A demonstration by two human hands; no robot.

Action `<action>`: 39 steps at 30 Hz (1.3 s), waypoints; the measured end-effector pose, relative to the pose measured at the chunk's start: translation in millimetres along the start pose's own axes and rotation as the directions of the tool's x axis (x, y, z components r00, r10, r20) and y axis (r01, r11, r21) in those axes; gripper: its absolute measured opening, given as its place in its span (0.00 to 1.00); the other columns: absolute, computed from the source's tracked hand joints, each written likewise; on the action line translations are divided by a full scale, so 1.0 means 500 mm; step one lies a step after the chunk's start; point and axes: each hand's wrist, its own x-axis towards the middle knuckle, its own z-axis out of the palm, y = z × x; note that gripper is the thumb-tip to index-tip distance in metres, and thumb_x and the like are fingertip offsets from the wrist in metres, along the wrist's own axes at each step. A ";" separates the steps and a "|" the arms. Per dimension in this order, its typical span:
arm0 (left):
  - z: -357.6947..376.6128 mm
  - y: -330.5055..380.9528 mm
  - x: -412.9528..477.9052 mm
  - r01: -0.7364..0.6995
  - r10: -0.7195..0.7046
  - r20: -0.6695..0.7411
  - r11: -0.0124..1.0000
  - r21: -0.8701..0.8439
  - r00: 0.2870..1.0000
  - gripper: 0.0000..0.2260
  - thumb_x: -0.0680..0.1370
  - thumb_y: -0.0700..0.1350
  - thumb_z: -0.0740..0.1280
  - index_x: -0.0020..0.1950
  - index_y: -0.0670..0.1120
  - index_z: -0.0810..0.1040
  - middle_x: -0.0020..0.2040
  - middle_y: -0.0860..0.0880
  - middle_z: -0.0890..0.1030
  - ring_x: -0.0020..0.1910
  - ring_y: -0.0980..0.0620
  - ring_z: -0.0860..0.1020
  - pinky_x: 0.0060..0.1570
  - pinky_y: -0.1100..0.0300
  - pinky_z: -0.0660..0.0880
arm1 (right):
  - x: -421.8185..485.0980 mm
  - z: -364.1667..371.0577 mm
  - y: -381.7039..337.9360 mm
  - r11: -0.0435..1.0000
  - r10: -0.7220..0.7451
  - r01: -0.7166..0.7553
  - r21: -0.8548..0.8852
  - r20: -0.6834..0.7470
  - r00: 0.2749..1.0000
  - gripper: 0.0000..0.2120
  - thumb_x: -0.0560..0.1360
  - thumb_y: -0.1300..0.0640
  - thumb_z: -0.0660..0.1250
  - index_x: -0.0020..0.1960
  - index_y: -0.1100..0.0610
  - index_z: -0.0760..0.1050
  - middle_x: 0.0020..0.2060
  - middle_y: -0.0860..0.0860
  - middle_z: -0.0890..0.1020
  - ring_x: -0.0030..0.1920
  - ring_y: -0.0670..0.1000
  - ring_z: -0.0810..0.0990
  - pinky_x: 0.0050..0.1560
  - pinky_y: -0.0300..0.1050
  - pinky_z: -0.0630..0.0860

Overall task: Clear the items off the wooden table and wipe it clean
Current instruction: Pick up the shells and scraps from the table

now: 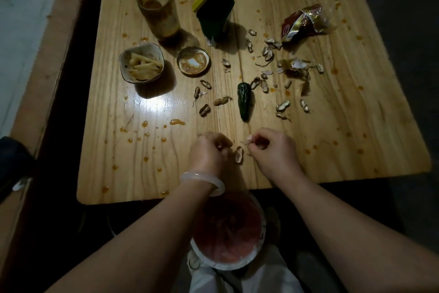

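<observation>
On the wooden table [142, 174], near its front edge, my left hand [209, 152] curls its fingers round peanut shells. My right hand [273, 147] pinches a small pale scrap of shell. One peanut shell [238, 154] lies between the two hands. Several more shells [268, 52] are scattered across the middle and right of the table, around a piece of cucumber [244, 100]. Orange sauce drops [177, 122] spot the wood.
At the back stand a dirty glass jar [159, 12], its lid [193, 61], a square dish of pale strips [142, 63], a dark box with a yellow lid [215, 13] and a red wrapper [301, 23]. A red-lined bin [228, 228] sits below the front edge.
</observation>
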 end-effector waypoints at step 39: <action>-0.013 -0.033 -0.020 0.002 0.011 -0.069 0.982 0.190 0.998 0.05 0.77 0.47 0.65 0.52 0.52 0.74 0.51 0.55 0.73 0.43 0.57 0.74 0.35 0.67 0.70 | -0.033 0.018 -0.017 0.995 0.047 -0.040 -0.088 0.080 0.996 0.10 0.75 0.57 0.71 0.53 0.47 0.74 0.47 0.44 0.73 0.45 0.43 0.74 0.40 0.32 0.71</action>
